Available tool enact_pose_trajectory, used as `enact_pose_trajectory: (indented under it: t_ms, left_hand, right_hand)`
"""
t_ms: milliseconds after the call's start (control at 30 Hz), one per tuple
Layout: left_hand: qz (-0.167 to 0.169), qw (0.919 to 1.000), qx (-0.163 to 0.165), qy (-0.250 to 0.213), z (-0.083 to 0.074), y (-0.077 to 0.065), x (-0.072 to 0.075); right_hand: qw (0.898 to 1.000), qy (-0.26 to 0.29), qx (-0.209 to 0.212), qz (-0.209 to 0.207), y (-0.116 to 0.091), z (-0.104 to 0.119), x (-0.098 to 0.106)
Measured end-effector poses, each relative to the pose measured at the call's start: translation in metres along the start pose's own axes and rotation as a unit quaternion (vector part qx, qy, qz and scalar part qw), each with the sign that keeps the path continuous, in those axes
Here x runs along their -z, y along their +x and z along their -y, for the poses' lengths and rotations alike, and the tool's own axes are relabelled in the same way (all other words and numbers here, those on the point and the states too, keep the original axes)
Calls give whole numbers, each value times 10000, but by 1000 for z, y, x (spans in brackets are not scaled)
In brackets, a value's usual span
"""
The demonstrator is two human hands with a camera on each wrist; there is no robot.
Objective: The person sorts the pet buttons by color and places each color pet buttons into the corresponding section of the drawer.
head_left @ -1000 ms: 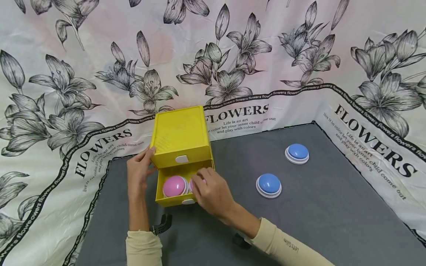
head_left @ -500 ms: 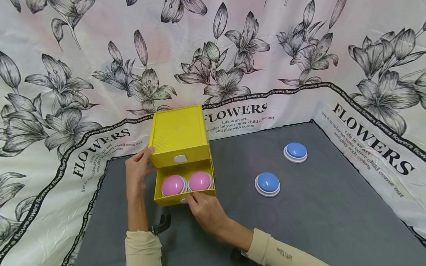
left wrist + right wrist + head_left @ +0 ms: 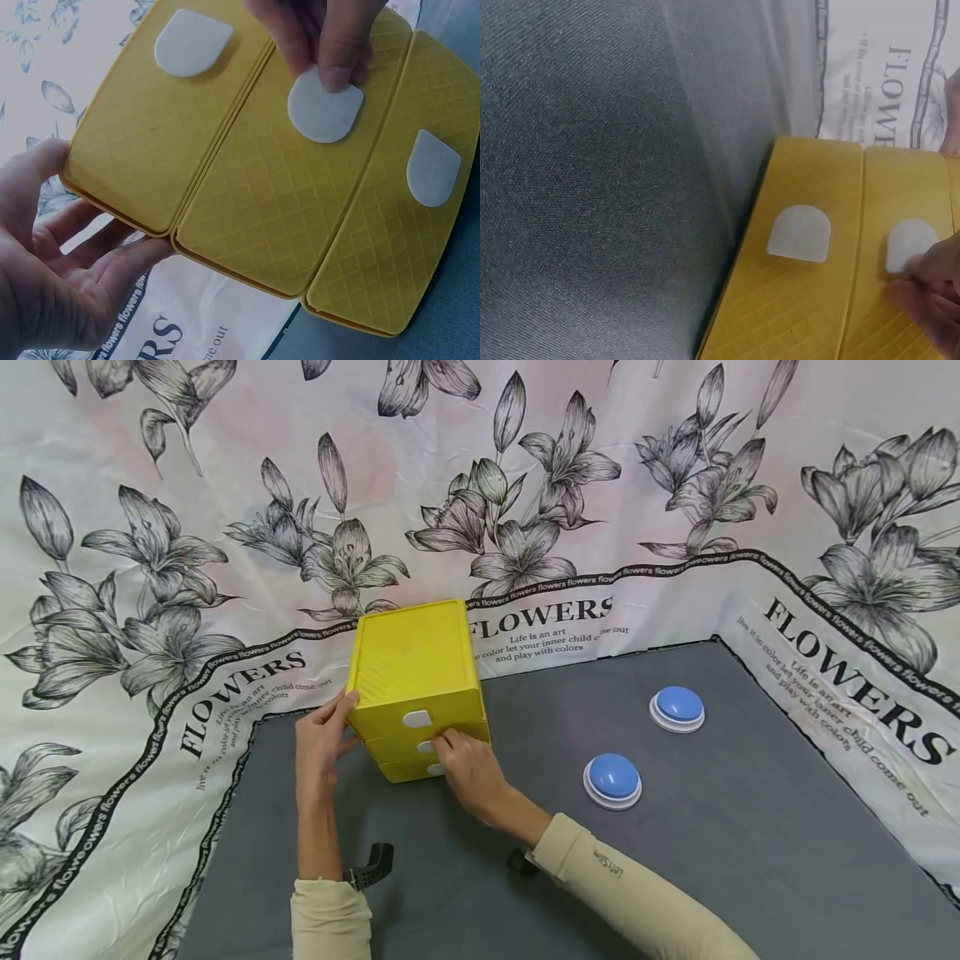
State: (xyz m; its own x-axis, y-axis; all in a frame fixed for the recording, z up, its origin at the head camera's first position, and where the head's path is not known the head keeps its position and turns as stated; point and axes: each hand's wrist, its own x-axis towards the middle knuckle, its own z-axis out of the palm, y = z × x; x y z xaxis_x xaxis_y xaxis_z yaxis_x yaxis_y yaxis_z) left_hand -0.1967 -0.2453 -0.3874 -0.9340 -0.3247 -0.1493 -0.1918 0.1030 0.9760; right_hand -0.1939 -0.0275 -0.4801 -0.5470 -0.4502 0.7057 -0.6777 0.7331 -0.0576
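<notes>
A yellow three-drawer box [image 3: 416, 652] stands with all its drawers pushed in. White rounded pull tabs show on the drawer fronts, the top tab [image 3: 193, 43] and the bottom tab [image 3: 433, 168] among them. My left hand [image 3: 322, 739] rests against the box's left side, fingertips at the upper front corner and lower on the side wall, as the left wrist view shows. My right hand [image 3: 474, 774] pinches the middle drawer's pull tab [image 3: 324, 107] between thumb and fingers. The pink domes seen earlier are hidden inside the box.
Two blue dome buttons on white bases, a near one [image 3: 612, 779] and a far one [image 3: 677, 707], lie right of the box on the dark grey cloth [image 3: 540, 718]. Flower-printed fabric [image 3: 525, 510] hangs behind and along both sides.
The pulled-out middle drawer with two pink dome buttons has slid back into the box. My right hand went from inside the drawer to its front and moved inward; my left hand stayed.
</notes>
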Motion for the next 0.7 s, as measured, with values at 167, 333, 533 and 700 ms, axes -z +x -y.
enact_pose_trajectory:
  t_ms: [167,333,533,700]
  left_hand:
    - [-52,10000,39,21,0,0,-1]
    - [-115,9999,66,-34,1,2,-1]
    - [-154,9999,12,9,0,3,0]
    - [-153,9999,27,24,1,3,0]
  right_hand:
    - [9999,3,113,58,3,-5,0]
    - [9974,667,-240,135,2,-8,6]
    - [9756,1563,-1057,1124,-11,-11,3]
    - [9368,2299,-1382,2244,-13,-10,-9]
